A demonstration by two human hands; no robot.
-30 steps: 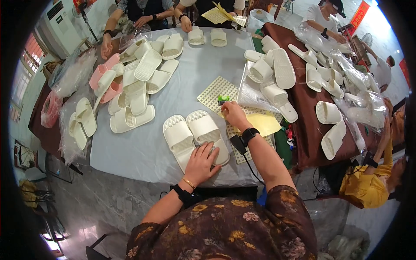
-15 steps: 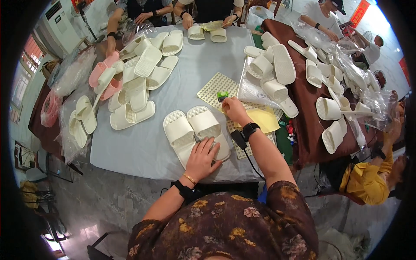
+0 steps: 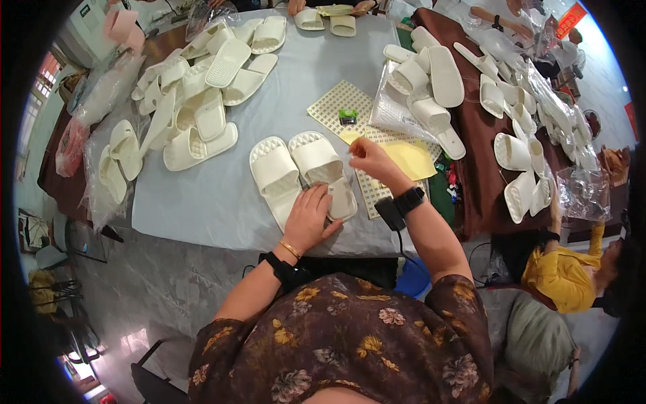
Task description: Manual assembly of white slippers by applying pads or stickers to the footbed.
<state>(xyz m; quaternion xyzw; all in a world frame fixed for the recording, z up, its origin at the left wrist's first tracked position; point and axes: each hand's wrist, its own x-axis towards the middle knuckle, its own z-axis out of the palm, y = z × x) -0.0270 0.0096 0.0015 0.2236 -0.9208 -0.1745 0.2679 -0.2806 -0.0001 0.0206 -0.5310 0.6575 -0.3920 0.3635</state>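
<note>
A pair of cream slippers, the left slipper and the right slipper, lies side by side on the grey-covered table, toes pointing away from me. My left hand rests over their heel ends, fingers stretched out on the right slipper's insole. Just right of the pair, my right hand hovers by the sheets of small stickers, thumb and fingers pinched together. Whatever is between those fingertips is too small to make out. Beyond it, a small green-and-black packet lies on a sticker sheet. Yellow paper lies under my right wrist.
Cream slippers are heaped at the left; more lie at the right, some on clear plastic. A brown-covered table adjoins on the right with slippers and plastic bags. Co-workers sit around, one in a yellow top.
My right hand has drawn back from the green packet toward the slippers, leaving it on the sheet. Pink slippers have been lifted off the left heap. The view has shifted slightly.
</note>
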